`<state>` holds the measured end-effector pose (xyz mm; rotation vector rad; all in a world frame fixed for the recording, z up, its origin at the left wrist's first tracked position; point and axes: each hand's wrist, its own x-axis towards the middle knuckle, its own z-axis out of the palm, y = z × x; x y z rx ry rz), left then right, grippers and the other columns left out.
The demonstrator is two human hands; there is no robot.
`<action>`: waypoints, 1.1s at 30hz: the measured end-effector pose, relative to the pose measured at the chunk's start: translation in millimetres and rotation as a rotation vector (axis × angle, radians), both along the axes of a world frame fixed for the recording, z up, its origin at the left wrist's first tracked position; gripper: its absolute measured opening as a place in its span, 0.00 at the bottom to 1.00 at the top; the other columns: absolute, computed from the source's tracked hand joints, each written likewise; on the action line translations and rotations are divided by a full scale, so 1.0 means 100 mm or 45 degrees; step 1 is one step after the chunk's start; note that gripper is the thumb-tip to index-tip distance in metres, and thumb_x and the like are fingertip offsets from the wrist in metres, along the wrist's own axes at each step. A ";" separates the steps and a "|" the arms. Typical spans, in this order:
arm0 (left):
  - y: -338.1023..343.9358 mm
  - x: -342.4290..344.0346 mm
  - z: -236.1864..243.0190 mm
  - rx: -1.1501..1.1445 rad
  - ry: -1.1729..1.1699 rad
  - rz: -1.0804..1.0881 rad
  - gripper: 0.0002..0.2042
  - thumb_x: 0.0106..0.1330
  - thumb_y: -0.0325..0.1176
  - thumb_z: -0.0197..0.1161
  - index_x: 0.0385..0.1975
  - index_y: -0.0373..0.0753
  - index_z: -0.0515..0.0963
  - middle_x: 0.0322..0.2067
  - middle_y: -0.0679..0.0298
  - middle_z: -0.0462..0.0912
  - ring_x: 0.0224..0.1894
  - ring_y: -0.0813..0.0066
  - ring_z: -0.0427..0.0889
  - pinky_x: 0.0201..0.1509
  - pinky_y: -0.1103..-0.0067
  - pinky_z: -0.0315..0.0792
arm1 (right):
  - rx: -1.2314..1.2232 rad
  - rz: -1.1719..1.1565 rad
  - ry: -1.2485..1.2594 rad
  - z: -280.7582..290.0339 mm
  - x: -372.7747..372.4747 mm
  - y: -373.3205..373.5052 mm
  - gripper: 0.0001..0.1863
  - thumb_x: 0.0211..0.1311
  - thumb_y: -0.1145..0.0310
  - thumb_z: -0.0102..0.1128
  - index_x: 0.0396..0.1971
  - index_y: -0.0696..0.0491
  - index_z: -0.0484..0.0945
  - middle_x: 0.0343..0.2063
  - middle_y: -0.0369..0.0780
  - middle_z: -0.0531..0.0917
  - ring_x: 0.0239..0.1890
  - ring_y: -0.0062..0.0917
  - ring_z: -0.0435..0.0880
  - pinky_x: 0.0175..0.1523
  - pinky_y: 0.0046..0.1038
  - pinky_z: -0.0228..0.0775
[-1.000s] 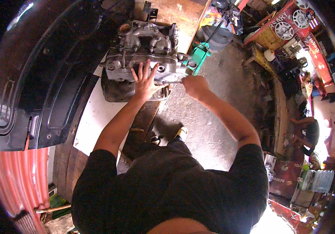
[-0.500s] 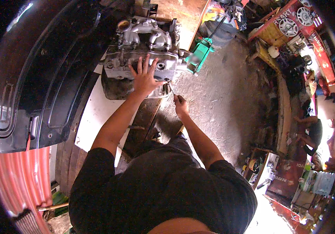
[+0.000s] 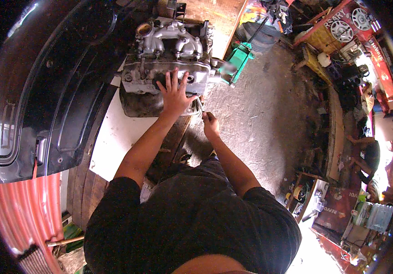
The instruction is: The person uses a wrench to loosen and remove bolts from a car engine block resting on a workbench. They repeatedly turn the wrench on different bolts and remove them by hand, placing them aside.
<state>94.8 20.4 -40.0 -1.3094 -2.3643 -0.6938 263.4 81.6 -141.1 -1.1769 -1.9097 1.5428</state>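
A silver metal engine (image 3: 169, 39) rests on a wooden bench at the top centre. My left hand (image 3: 175, 93) lies against its lower cover (image 3: 136, 76) with fingers spread, the thumb reaching toward the cover's lower right edge. Just below that edge, my right hand (image 3: 211, 123) grips a slim metal wrench (image 3: 201, 105), whose upper end meets the engine near my left thumb; the fitting there is too small to make out. A dark pan (image 3: 139, 102) shows under the cover.
A black vehicle panel (image 3: 45, 91) fills the left. A white board (image 3: 114, 141) lies below the engine. Right of it are a green floor jack (image 3: 238, 61), tyres (image 3: 256, 36) and the concrete floor (image 3: 265, 114). A crouching person (image 3: 368, 155) and cluttered shelves line the far right.
Over the last second my right hand has swung down and toward me, turning the wrench from level to steeply angled. My left hand stays spread on the cover, shifted slightly.
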 end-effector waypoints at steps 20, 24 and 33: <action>-0.01 -0.04 -0.09 0.049 0.042 -0.066 0.52 0.36 0.61 0.71 0.67 0.56 0.54 0.69 0.58 0.45 0.70 0.50 0.43 0.63 0.39 0.32 | 1.185 0.621 -0.899 1.28 0.02 0.94 0.19 0.62 0.47 0.48 0.33 0.44 0.82 0.30 0.39 0.83 0.33 0.37 0.82 0.37 0.39 0.74; -0.12 -0.06 -0.01 0.095 0.072 -0.086 0.52 0.35 0.59 0.72 0.66 0.57 0.55 0.69 0.59 0.47 0.70 0.52 0.44 0.64 0.40 0.31 | 1.450 0.938 -1.073 1.85 -0.31 1.00 0.16 0.59 0.53 0.52 0.28 0.49 0.82 0.27 0.44 0.83 0.32 0.37 0.84 0.36 0.40 0.75; -0.29 -0.17 0.27 -0.077 0.009 -0.149 0.52 0.36 0.54 0.74 0.67 0.55 0.53 0.68 0.56 0.46 0.69 0.48 0.44 0.64 0.40 0.32 | 1.013 0.510 -0.858 1.63 0.25 0.83 0.21 0.59 0.44 0.52 0.34 0.45 0.83 0.26 0.41 0.83 0.32 0.36 0.83 0.36 0.37 0.73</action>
